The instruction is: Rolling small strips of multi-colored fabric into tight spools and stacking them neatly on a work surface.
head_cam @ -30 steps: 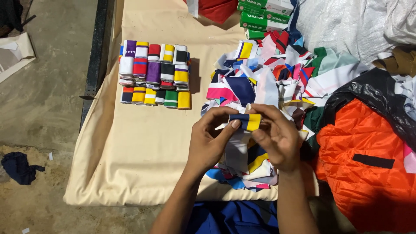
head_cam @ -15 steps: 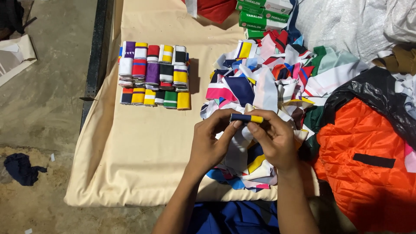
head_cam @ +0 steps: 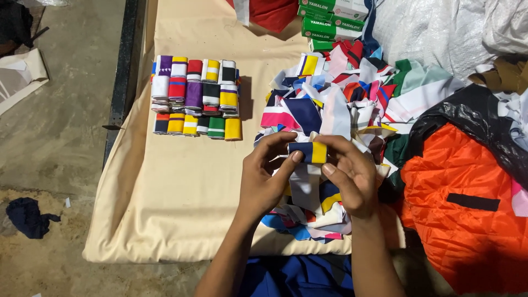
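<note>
Blue cloth [head_cam: 300, 278]: nearest to us, at the bottom edge between our two forearms.

Left hand [head_cam: 264, 179]: we have it raised over the near part of the scrap heap, its fingers curled and its thumb [head_cam: 291, 160] pressed against the end of the small roll.

Right hand [head_cam: 352, 176]: we close it on the roll from the other side, fingers wrapped over the top and thumb pressed up from below.

Fabric roll [head_cam: 309, 152]: a short rolled strip, dark blue with a yellow band, pinched between both hands just above the heap (its far end is hidden by our right fingers).

Scrap heap [head_cam: 335, 104]: loose striped strips in white, blue, pink, red and yellow, piled under and beyond the hands.

Beige sheet [head_cam: 187, 198]: spread under everything, bare to the left of the hands.

Orange quilted fabric [head_cam: 456, 220]: to our right, with a black plastic sheet [head_cam: 467, 118] over its upper edge.

Rolled stack [head_cam: 195, 96]: finished rolls in tidy rows, well apart from the hands, farther off on the left.

Green boxes [head_cam: 330, 25]: at the far edge, beside a red cloth [head_cam: 275, 14].

Concrete floor [head_cam: 60, 137]: left of the sheet, with a dark rag [head_cam: 27, 217] lying on it.
</note>
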